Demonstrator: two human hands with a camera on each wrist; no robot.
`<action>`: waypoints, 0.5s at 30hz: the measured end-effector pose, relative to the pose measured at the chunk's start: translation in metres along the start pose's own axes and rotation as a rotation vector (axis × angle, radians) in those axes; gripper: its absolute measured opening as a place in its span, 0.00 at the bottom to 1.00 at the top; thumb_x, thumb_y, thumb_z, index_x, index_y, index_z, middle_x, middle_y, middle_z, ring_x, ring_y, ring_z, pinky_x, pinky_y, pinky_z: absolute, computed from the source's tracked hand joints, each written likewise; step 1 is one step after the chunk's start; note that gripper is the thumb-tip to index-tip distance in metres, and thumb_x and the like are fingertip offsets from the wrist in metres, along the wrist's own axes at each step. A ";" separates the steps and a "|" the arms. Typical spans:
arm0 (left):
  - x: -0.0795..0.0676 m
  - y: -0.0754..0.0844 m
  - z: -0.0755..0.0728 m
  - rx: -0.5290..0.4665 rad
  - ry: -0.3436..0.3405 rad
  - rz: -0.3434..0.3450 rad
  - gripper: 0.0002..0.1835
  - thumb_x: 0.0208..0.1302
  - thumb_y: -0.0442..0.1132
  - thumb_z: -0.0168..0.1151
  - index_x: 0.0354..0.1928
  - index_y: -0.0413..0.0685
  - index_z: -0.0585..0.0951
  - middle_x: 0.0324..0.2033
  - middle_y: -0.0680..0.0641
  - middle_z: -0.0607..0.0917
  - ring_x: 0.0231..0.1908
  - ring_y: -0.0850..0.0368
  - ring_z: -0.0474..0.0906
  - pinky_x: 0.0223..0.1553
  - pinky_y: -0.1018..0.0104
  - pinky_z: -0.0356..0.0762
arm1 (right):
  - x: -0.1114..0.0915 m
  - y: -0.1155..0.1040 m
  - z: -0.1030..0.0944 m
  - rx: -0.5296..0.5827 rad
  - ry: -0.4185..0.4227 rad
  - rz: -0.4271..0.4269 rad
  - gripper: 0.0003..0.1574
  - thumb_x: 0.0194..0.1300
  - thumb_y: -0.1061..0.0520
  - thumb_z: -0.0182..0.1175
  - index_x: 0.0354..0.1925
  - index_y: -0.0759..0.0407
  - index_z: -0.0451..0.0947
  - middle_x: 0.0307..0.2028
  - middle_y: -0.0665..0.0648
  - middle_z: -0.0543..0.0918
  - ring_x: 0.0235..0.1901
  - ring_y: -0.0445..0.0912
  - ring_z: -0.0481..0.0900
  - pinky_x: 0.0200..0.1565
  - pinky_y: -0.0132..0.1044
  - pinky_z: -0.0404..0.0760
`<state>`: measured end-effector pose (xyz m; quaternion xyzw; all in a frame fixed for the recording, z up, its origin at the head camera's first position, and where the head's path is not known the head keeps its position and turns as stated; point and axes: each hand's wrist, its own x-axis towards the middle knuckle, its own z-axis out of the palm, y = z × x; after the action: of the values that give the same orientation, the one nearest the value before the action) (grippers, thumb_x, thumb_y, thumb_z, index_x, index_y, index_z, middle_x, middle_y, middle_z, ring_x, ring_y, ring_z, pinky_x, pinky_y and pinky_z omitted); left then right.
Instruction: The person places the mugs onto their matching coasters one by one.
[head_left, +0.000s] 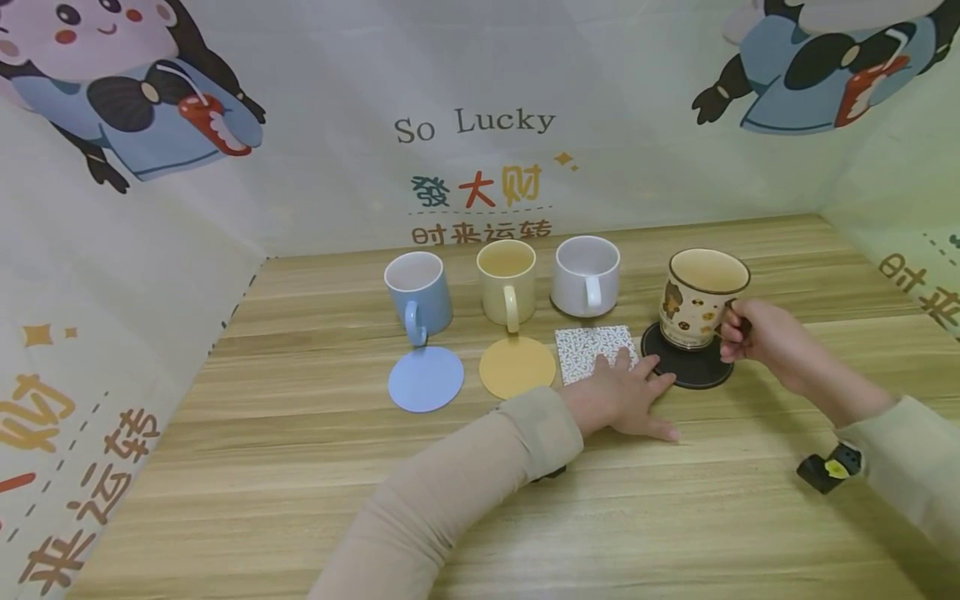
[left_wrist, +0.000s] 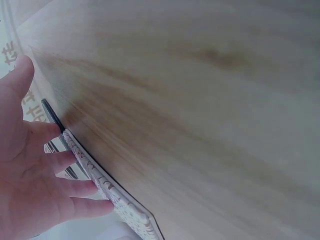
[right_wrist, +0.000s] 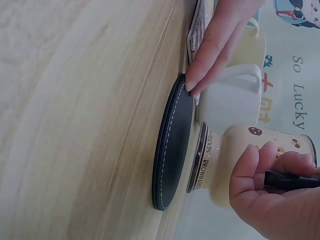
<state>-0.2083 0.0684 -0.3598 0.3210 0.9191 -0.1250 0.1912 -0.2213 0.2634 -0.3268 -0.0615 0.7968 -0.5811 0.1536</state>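
My right hand (head_left: 765, 340) grips the dark handle of a cream mug (head_left: 692, 312) printed with brown bears. Upright, the mug is held over a round black coaster (head_left: 705, 377); the right wrist view shows a small gap between its base and the stitched coaster (right_wrist: 172, 150). My left hand (head_left: 621, 398) lies palm down with fingers spread, across the near part of a square speckled coaster (head_left: 581, 352). Its index fingertip touches the left edge of the black coaster. In the left wrist view the straight fingers rest along the square coaster's edge (left_wrist: 107, 187).
Behind the coasters stand a blue mug (head_left: 431, 300), a yellow mug (head_left: 491, 296) and a white mug (head_left: 572, 279), handles facing me. A round blue coaster (head_left: 426, 379) and a round yellow coaster (head_left: 517, 367) lie before the first two. Printed cloth walls (head_left: 337, 192) border the wooden table (head_left: 247, 467).
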 end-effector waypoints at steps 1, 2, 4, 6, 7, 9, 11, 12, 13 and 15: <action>0.000 0.000 0.000 -0.002 -0.002 0.000 0.43 0.53 0.77 0.37 0.70 0.74 0.44 0.71 0.58 0.42 0.70 0.48 0.39 0.66 0.49 0.47 | -0.001 0.001 0.000 0.003 -0.003 -0.001 0.20 0.70 0.57 0.20 0.24 0.59 0.52 0.20 0.49 0.61 0.23 0.42 0.69 0.33 0.34 0.74; 0.000 0.000 0.000 -0.004 -0.005 -0.001 0.43 0.53 0.77 0.37 0.70 0.74 0.44 0.71 0.59 0.42 0.70 0.48 0.39 0.66 0.49 0.47 | -0.002 0.001 0.000 0.004 -0.005 -0.002 0.20 0.70 0.57 0.20 0.24 0.59 0.52 0.20 0.49 0.61 0.23 0.42 0.69 0.33 0.34 0.74; 0.000 0.000 0.000 -0.008 -0.007 -0.002 0.43 0.53 0.77 0.37 0.70 0.74 0.44 0.71 0.58 0.42 0.70 0.48 0.38 0.66 0.49 0.47 | -0.003 0.002 0.000 0.011 -0.008 -0.003 0.20 0.70 0.57 0.20 0.24 0.59 0.52 0.20 0.49 0.61 0.23 0.42 0.69 0.33 0.34 0.74; 0.000 0.000 -0.001 -0.011 -0.008 -0.003 0.43 0.53 0.77 0.37 0.70 0.74 0.44 0.71 0.59 0.42 0.70 0.48 0.38 0.66 0.49 0.47 | -0.005 0.004 0.000 0.017 -0.014 -0.003 0.20 0.71 0.57 0.20 0.24 0.59 0.53 0.21 0.49 0.61 0.23 0.42 0.69 0.33 0.34 0.74; 0.000 0.000 -0.001 -0.011 -0.007 -0.004 0.43 0.53 0.77 0.37 0.70 0.74 0.44 0.71 0.59 0.43 0.70 0.48 0.38 0.66 0.49 0.47 | -0.006 0.004 0.000 0.020 -0.018 -0.003 0.20 0.71 0.57 0.20 0.24 0.59 0.53 0.21 0.49 0.61 0.23 0.42 0.69 0.33 0.34 0.74; 0.000 0.000 -0.001 -0.011 -0.006 -0.005 0.43 0.53 0.77 0.37 0.70 0.74 0.44 0.71 0.59 0.43 0.70 0.48 0.38 0.66 0.49 0.47 | -0.007 0.005 0.000 0.020 -0.024 -0.005 0.20 0.71 0.57 0.20 0.24 0.59 0.52 0.21 0.50 0.61 0.23 0.42 0.69 0.32 0.34 0.74; 0.000 0.000 -0.001 -0.011 -0.001 -0.005 0.43 0.53 0.77 0.37 0.70 0.74 0.44 0.71 0.58 0.43 0.70 0.48 0.39 0.66 0.49 0.48 | -0.008 0.007 0.001 0.016 -0.029 -0.009 0.20 0.71 0.57 0.20 0.24 0.59 0.52 0.21 0.50 0.61 0.23 0.43 0.69 0.33 0.34 0.74; 0.000 0.000 -0.001 -0.011 0.001 -0.003 0.43 0.53 0.77 0.37 0.70 0.73 0.45 0.71 0.58 0.44 0.70 0.48 0.39 0.66 0.49 0.48 | -0.009 0.007 0.001 0.014 -0.029 -0.010 0.20 0.71 0.57 0.20 0.24 0.59 0.52 0.21 0.50 0.61 0.24 0.42 0.70 0.33 0.34 0.75; 0.000 0.000 -0.001 -0.011 0.001 -0.003 0.43 0.53 0.77 0.37 0.70 0.73 0.45 0.71 0.58 0.44 0.70 0.48 0.39 0.66 0.49 0.48 | -0.010 0.008 0.001 0.012 -0.029 -0.010 0.20 0.71 0.57 0.20 0.24 0.59 0.52 0.21 0.50 0.61 0.24 0.43 0.70 0.33 0.34 0.75; 0.000 0.000 -0.002 -0.009 -0.001 -0.004 0.43 0.53 0.77 0.37 0.70 0.74 0.44 0.71 0.58 0.43 0.70 0.48 0.39 0.66 0.49 0.47 | -0.010 0.009 0.001 0.007 -0.029 -0.014 0.21 0.71 0.56 0.20 0.24 0.59 0.52 0.21 0.50 0.61 0.24 0.42 0.70 0.33 0.35 0.75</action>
<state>-0.2087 0.0689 -0.3584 0.3182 0.9202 -0.1216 0.1929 -0.2106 0.2684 -0.3341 -0.0747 0.7921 -0.5840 0.1611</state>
